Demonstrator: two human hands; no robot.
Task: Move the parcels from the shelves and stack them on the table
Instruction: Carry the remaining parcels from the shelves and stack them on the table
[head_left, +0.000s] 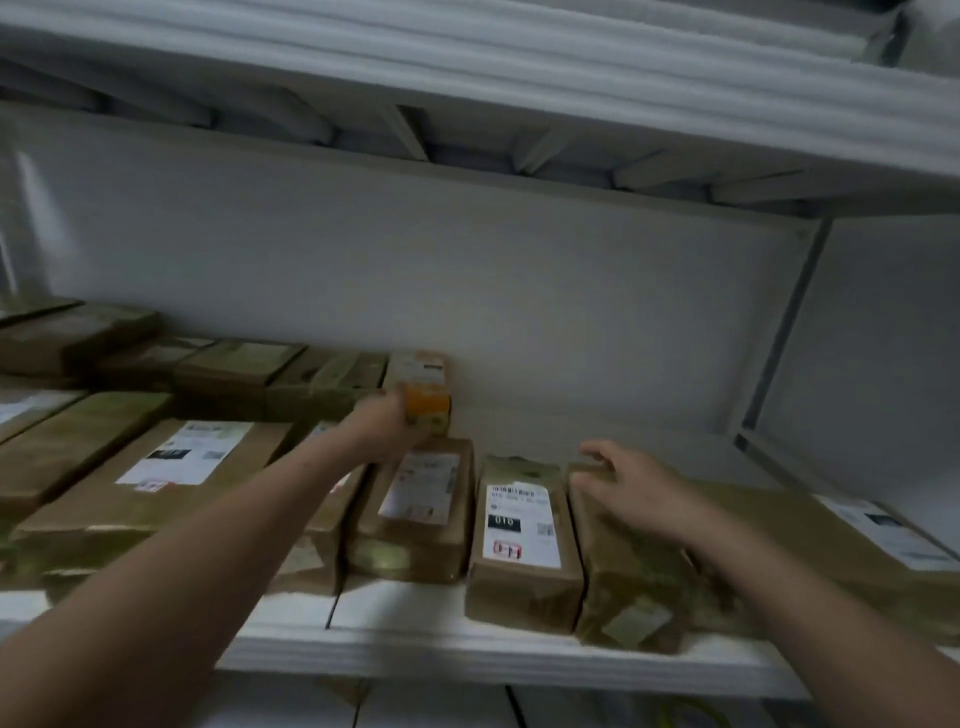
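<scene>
Several brown cardboard parcels with white labels lie on a white shelf (405, 639). My left hand (382, 423) reaches to the back row and grips a small orange-fronted box (427, 402). My right hand (631, 486) lies on the far end of a large brown parcel (649, 587) at the front right, fingers spread and curled a little over its edge. Between my arms stand two labelled parcels, one (421, 512) and another (522, 540) marked with a black number tag. The picture is blurred by motion.
More parcels fill the shelf's left side, among them a wide labelled one (171, 467) and a back row (239, 371). The upper shelf (467, 57) hangs close overhead. A metal upright (784, 322) bounds the right side. Bare shelf shows behind the right parcels.
</scene>
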